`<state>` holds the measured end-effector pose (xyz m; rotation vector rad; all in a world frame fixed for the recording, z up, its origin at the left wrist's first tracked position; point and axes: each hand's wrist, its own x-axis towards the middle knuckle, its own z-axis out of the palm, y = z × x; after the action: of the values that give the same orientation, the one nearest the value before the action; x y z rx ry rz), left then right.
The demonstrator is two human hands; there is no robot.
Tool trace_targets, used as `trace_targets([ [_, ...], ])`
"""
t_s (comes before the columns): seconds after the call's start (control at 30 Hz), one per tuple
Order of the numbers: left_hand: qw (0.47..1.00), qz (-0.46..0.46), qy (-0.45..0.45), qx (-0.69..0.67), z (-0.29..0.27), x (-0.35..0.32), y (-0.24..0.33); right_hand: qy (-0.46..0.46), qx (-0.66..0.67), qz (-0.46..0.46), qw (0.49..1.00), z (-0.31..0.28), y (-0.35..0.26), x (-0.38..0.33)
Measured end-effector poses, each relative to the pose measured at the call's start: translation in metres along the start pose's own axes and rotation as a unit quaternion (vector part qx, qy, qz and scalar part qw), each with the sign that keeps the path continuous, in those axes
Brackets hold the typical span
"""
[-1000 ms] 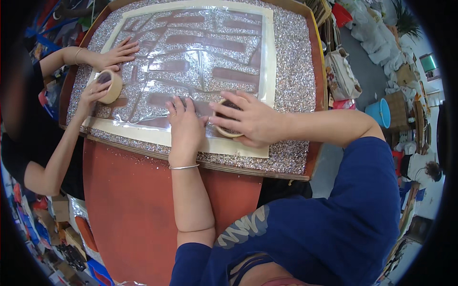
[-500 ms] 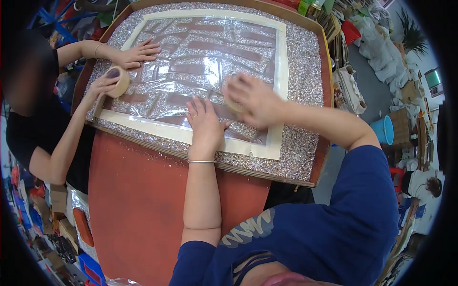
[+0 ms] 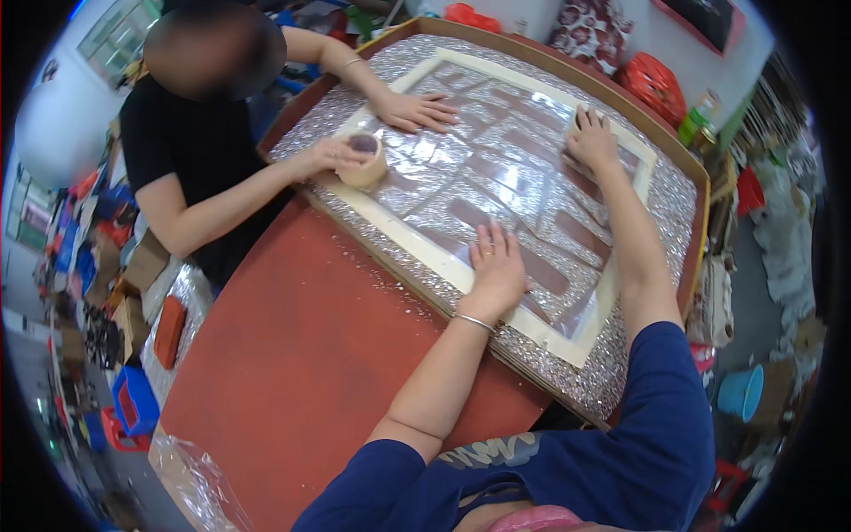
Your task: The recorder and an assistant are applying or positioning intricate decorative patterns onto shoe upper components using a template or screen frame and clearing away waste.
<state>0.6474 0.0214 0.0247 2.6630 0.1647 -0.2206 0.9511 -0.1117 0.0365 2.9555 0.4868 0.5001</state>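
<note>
Left hand (image 3: 498, 270): your fingers lie flat and slightly apart near the front edge of the clear sheet (image 3: 496, 191), gripping nothing. Right hand (image 3: 594, 139): your fingers bend over a tape roll (image 3: 573, 131) at the far right part of the sheet and look clamped on it; most of the roll is hidden, so you cannot tell how firmly.

Next outward: brown patches show through the sheet, and cream tape (image 3: 390, 230) frames it. Sheet and frame sit on sparkly chips (image 3: 669, 204) inside a shallow tray (image 3: 694, 257), above a red table (image 3: 328, 355). To your left, a co-worker's flat hand (image 3: 412, 111) rests on the sheet; their other hand (image 3: 341, 153) holds a second roll (image 3: 365, 174) at its left edge.

Risks, judged: uneven pressure under your roll could crease the film. If your left palm slips, the sheet could shift. Pulling from both sides out of step could skew the frame. Loose chips caught under the tape could weaken its hold; some already lie on the table.
</note>
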Motion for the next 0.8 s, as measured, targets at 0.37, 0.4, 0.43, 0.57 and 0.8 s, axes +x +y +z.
trace_targets([
  [0.37, 0.999, 0.002, 0.012, -0.032, -0.007, -0.006, -0.002, 0.073, 0.251, -0.410, 0.874, -0.103, -0.054, -0.119],
  [0.4, 1.000, 0.001, 0.000, -0.028, -0.011, -0.008, -0.001, 0.078, 0.276, -0.338, 0.896, -0.106, -0.032, -0.115],
  [0.43, 0.999, 0.010, -0.011, -0.028, -0.014, -0.007, 0.005, 0.084, 0.289, -0.260, 0.917, -0.108, 0.000, -0.110],
  [0.57, 1.000, 0.003, -0.003, -0.027, -0.012, -0.004, 0.012, 0.114, 0.000, -0.042, 0.993, -0.077, 0.126, -0.083],
  [0.8, 1.000, -0.011, 0.005, -0.025, -0.003, -0.006, 0.006, -0.080, -0.201, 0.138, 0.967, -0.052, 0.158, -0.085],
])
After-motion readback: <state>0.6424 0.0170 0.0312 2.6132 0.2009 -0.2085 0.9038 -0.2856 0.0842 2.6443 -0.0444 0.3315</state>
